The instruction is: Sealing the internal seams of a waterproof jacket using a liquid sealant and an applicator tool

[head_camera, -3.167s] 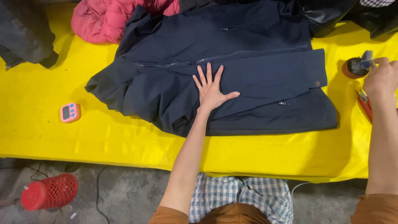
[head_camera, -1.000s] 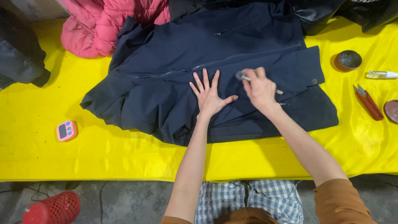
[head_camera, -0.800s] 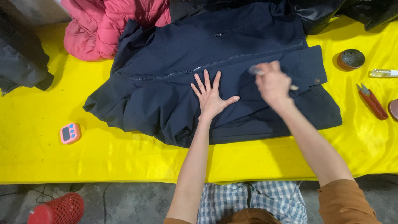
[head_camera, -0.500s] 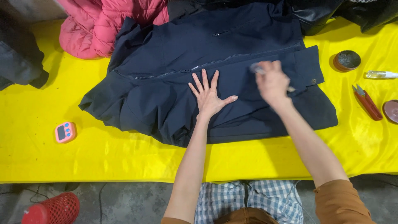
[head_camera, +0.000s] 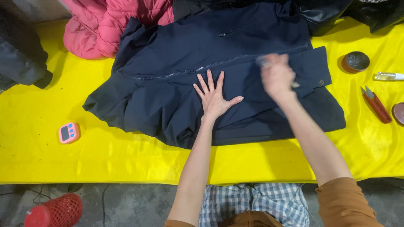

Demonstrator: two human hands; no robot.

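Your left hand [head_camera: 214,97] is flat on the navy jacket [head_camera: 219,71], fingers spread wide, nothing gripped, just pressing the fabric down below the zipper line. The jacket's laid out across the middle of the yellow surface [head_camera: 126,155], zipped up.

Your right hand [head_camera: 276,77] is over the jacket's right side and it's pretty blurred. The fingers look curled around some small pale tool [head_camera: 264,61] poking out the top, but I can't make out what it is.

Off to the right there's a small round dish [head_camera: 355,61], a white tube [head_camera: 388,76] and red snips [head_camera: 376,104]. A pink puffer jacket [head_camera: 109,23] sits top left, and a little pink timer [head_camera: 69,133] lies near the front edge.
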